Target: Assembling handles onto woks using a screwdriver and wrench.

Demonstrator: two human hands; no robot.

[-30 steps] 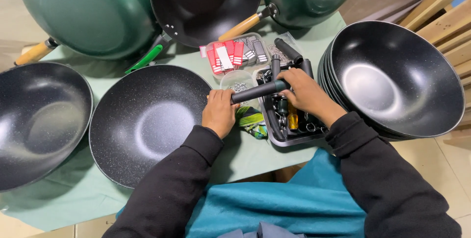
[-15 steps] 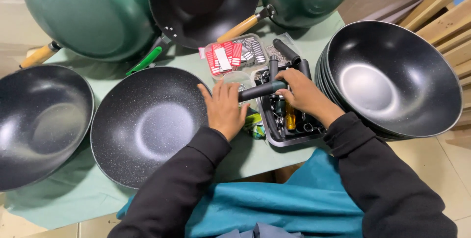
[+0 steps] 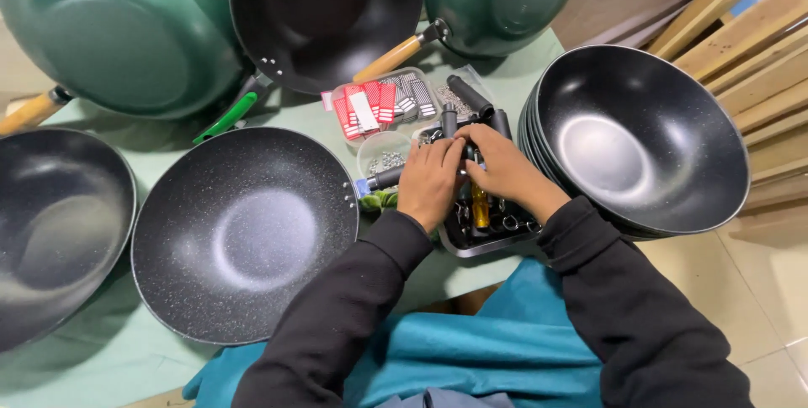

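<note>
A black speckled wok [image 3: 244,235] lies on the green-covered table [image 3: 101,366] in front of me. A black handle [image 3: 383,178] points at its rivetted rim on the right. My left hand [image 3: 429,182] is closed over the far end of that handle. My right hand [image 3: 502,168] lies beside it with curled fingers that touch my left fingertips, over a black tray [image 3: 471,244] of small parts. A yellow-handled screwdriver [image 3: 480,204] lies in the tray under my right hand. What my right fingers grip is hidden.
A stack of black woks [image 3: 640,139] stands to the right and another black wok [image 3: 50,223] at the far left. Green woks [image 3: 109,29] with wooden handles lean at the back. A clear box of red and white packets [image 3: 379,105], a small cup of screws [image 3: 385,156] and spare black handles [image 3: 471,97] lie behind the tray.
The black handle has come down and left from above the tray to the speckled wok's rim. My left hand has closed over it, and both hands have drawn together.
</note>
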